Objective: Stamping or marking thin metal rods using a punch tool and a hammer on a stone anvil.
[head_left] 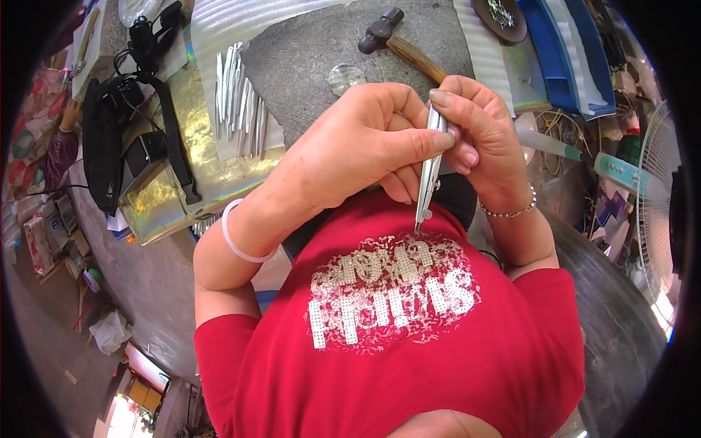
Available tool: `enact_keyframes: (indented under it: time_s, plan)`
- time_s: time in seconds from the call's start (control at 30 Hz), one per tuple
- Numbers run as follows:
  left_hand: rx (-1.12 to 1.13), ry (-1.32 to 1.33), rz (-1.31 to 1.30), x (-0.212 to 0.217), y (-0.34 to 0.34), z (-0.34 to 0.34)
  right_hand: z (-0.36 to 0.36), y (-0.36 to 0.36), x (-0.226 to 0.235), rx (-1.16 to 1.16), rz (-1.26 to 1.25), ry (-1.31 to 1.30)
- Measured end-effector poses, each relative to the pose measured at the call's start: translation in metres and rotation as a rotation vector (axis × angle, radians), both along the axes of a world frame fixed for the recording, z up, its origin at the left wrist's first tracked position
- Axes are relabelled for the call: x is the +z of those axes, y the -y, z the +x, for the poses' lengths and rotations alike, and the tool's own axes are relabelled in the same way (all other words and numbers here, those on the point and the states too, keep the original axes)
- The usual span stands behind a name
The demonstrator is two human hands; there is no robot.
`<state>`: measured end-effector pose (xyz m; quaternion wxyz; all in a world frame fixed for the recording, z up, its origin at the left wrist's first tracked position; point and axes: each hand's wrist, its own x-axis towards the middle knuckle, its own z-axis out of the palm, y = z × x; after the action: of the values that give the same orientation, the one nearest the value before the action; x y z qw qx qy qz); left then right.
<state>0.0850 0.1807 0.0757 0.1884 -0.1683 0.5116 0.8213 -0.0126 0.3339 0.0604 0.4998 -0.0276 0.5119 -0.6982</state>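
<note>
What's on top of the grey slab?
On the grey slab: a hammer and a clear round disc. The hammer's end is hidden behind the right hand; the left hand covers part of the slab's near side, so anything there can't be seen.

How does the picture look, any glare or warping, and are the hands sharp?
Head view: fisheye warping, with the fan bent near the black rim; head view: glare on the shiny gold tabletop covering; head view: left hand, right hand and the slim metal piece they hold look fairly sharp.
</note>
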Motion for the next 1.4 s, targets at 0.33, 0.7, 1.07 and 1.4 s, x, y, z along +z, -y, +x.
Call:
enact_keyframes:
  time_s: [0.33, 0.7, 1.07, 1.4]
  plan:
    - [-0.208, -0.078, -0.209, 0.017, -0.009, -0.015, 0.018, -0.019, 0.012, -0.209, -0.050, -0.135]
    - [-0.243, -0.009, 0.072, 0.016, -0.027, -0.029, 0.018, -0.039, 0.005, -0.352, -0.158, -0.050]
    - [-0.129, -0.006, 0.169, 0.009, -0.023, -0.019, 0.016, -0.035, 0.006, -0.237, -0.190, 0.065]
    - [0.233, -0.056, 0.232, 0.000, -0.019, 0.009, -0.091, -0.064, 0.003, -0.040, 0.171, -0.760]
